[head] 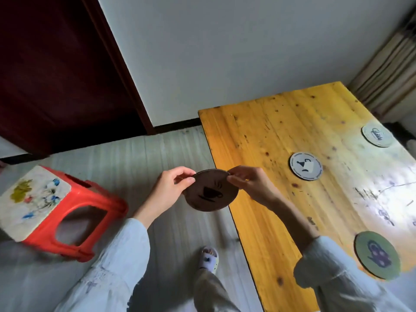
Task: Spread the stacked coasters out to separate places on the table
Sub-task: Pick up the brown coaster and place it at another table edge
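Off the bench's left edge, over the floor, you hold a brown coaster with a coffee-cup print between both hands. Your left hand pinches its rim at about 10 o'clock, thumb on the printed face, fingers behind. Your right hand pinches the rim at about 1 o'clock. Both grips are closed on the disc. A thin second edge shows along the top rim, so this may be more than one coaster; I cannot tell for certain.

Three coasters lie flat on the bench, well apart from one another: a grey coaster near the middle, a pale coaster toward the far right, a green coaster near your right sleeve.

Relation that matters: the free bench area lies at 1 to 3 o'clock from the held disc, and the disc's right rim already overlaps the bench edge in view. A round disc has no long axis, so orientation is not a constraint; only tilt is. The printed face is angled toward you, not level with the bench top.

Judgement: the right hand is nearer the bench and should carry. The far left bench corner, at about 12 o'clock from the disc, and the near left strip both look unoccupied. If two discs are stuck together, peel them apart before placing. Risk: the thin disc slipping from a fingertip pinch over the floor.
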